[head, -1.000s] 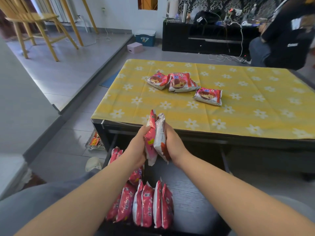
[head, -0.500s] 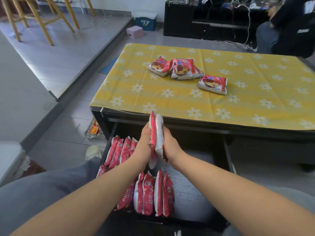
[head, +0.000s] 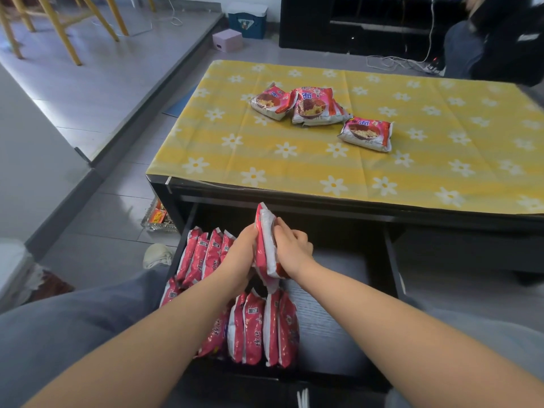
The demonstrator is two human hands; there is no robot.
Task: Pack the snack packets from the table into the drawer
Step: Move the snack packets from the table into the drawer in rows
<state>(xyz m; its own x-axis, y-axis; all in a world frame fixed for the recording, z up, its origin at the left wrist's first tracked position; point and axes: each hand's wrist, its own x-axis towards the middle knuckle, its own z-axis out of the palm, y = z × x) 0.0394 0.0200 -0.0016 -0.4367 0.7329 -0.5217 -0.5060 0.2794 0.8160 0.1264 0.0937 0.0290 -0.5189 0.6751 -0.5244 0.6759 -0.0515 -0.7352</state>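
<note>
Two red and white snack packets [head: 266, 245] stand on edge, pressed together between my left hand [head: 241, 254] and my right hand [head: 293, 250], just above the open black drawer [head: 391, 260]. Inside the drawer, several packets stand upright in a back row [head: 206, 254] at the left and a front row [head: 262, 331] below my hands. On the yellow flowered tablecloth [head: 294, 160] lie three more packets: one at the left [head: 269, 102], one overlapping it [head: 316, 106] and one apart to the right [head: 366, 134].
The drawer's right half shows bare grey bottom [head: 329, 290]. A shoe [head: 157, 254] and a small tray of items [head: 157, 216] lie on the floor left of the table. A seated person [head: 494, 39] is at the far right, wooden chair legs [head: 59, 25] far left.
Both hands have lowered the two held packets from the table's front edge down toward the drawer's back row. My head has tilted downward.
</note>
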